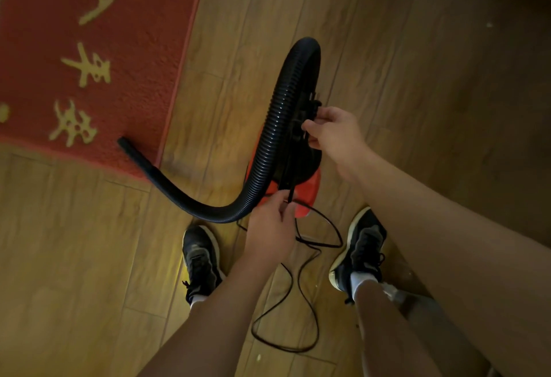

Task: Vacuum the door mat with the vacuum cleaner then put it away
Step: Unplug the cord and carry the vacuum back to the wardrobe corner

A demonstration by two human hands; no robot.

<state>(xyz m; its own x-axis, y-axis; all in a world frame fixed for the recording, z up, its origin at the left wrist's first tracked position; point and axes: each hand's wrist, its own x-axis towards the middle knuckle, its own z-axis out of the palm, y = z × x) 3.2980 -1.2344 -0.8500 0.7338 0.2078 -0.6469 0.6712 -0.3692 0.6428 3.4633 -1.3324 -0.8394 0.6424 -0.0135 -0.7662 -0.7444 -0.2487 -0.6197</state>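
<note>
Level: dim indoor light with a warm yellow-orange cast.
Brightest: the floor between mat and hose, and a yellow glow beside the left shoe.
Falloff: the floor darkens toward the right side and the upper right corner.
Shadows: soft-edged; a dark band lies along the far side of the right arm.
Glare: small pale highlights on the hose ribs.
Blur: the mat's characters and border are smeared, and the hose tip is soft.
Distortion: the boards fan and bend toward the edges, and the arms swell at the lower edge.
Lost detail: the vacuum top merges with the hose. The cord is hard to trace there and clearer on the floor.
</note>
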